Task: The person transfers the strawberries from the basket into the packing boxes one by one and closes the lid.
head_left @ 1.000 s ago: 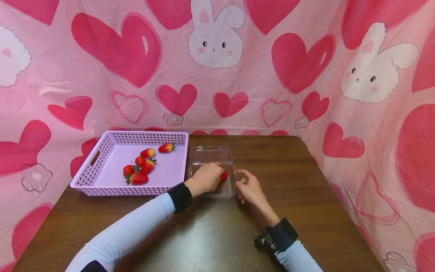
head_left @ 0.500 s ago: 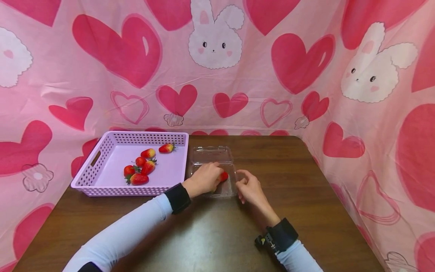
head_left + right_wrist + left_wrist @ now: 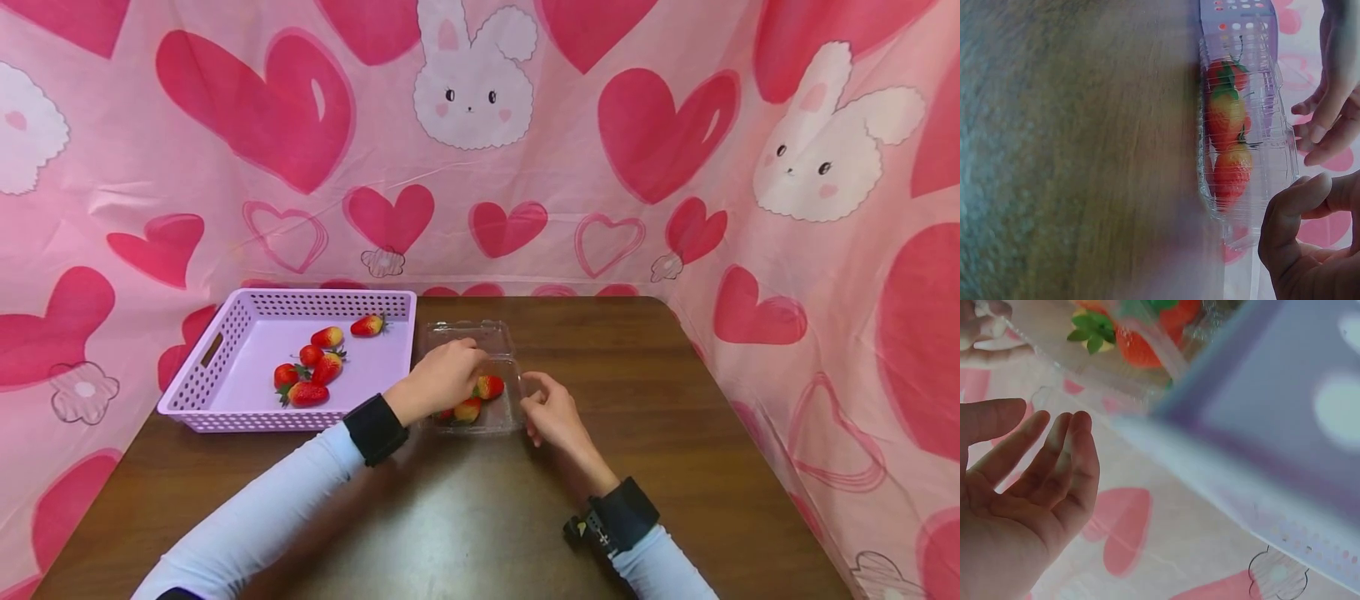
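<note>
Under left hand (image 3: 444,377), strawberries (image 3: 480,397), fingers lifted clear

Both arms wear pale blue long sleeves. Each wrist carries a wide black band; the right band (image 3: 621,515) has a small black device with a yellow mark clipped to it. The left hand (image 3: 442,379) and right hand (image 3: 553,414) are bare.

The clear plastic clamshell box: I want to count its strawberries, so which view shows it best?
The right wrist view: the clear plastic clamshell box fills the frame, with three strawberries visible through its wall. The head view shows it small, partly behind the left hand; the left wrist view catches a blurred corner.
</note>
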Tool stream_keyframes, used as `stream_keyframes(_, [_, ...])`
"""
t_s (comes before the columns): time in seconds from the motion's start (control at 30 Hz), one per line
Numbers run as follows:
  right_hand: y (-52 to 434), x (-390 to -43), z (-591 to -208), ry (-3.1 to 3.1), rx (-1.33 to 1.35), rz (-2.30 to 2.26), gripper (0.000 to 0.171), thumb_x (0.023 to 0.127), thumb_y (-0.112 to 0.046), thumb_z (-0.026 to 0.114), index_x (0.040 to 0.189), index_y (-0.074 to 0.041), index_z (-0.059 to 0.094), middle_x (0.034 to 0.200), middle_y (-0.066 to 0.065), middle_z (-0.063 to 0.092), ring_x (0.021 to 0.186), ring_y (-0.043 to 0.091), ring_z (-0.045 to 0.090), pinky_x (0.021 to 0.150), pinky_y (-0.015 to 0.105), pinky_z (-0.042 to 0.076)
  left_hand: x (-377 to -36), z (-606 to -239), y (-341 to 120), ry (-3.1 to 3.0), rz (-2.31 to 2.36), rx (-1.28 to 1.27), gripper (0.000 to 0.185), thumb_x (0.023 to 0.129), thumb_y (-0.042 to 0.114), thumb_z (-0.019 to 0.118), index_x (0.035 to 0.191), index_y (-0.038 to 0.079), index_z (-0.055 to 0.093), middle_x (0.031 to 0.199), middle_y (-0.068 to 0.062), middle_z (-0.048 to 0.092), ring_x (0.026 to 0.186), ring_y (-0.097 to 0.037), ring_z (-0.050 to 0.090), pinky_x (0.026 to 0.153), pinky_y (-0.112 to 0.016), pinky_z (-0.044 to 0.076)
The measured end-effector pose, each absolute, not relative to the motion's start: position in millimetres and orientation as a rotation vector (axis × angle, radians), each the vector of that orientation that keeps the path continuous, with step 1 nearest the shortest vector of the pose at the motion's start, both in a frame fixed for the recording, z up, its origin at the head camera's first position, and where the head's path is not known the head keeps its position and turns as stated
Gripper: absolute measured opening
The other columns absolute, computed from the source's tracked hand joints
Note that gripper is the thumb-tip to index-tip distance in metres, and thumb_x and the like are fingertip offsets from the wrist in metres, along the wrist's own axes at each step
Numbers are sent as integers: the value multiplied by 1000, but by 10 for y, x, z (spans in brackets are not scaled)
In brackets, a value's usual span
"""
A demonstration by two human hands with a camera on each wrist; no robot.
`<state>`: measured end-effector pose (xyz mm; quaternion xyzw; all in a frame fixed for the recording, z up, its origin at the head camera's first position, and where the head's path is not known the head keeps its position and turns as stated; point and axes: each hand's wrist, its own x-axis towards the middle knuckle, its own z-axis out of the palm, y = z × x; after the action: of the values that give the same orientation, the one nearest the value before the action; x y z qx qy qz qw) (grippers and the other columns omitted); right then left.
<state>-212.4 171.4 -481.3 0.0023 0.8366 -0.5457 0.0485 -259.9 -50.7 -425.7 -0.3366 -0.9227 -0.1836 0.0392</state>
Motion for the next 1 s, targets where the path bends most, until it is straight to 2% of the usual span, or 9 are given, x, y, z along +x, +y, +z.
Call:
stream_keyframes(0.23, [1710, -2120, -4807, 2556, 1, -1661, 45, 96, 0, 59, 141, -4, 58, 68, 10, 59, 44, 20, 52, 41, 33, 49, -2611, -4168, -607, -2802, -512, -1014, 24, 95, 9, 75, 118, 2, 77, 101, -11, 70, 95, -28, 71, 87, -42, 60])
stream_keyframes(0.53, [1717, -2125, -4817, 2555, -7, -1671, 45, 95, 0, 59, 141, -4, 58, 66, 9, 58, 43, 19, 52, 41, 32, 48, -2610, -4085, -727, -2777, -509, -988, 23, 94, 8, 74, 116, 1, 77, 101, -13, 70, 94, -29, 70, 87, -44, 59])
stream_keyframes(0.77, [1717, -2115, -4828, 2554, 14, -1655, 46, 96, 0, 58, 141, -5, 58, 67, 10, 57, 44, 20, 51, 42, 32, 49, -2639, -4020, -814, -2743, -527, -974, 21, 94, 6, 72, 114, 1, 78, 94, -12, 68, 87, -29, 70, 80, -44, 60])
stream_keyframes(1.0, [1711, -2126, -4820, 2559, 17, -1652, 45, 96, -1, 59, 141, -5, 58, 66, 9, 58, 44, 20, 51, 41, 32, 48, -2659, -3995, -893, -2736, -527, -954, 24, 95, 8, 73, 117, -1, 76, 97, -14, 69, 89, -30, 70, 81, -45, 60])
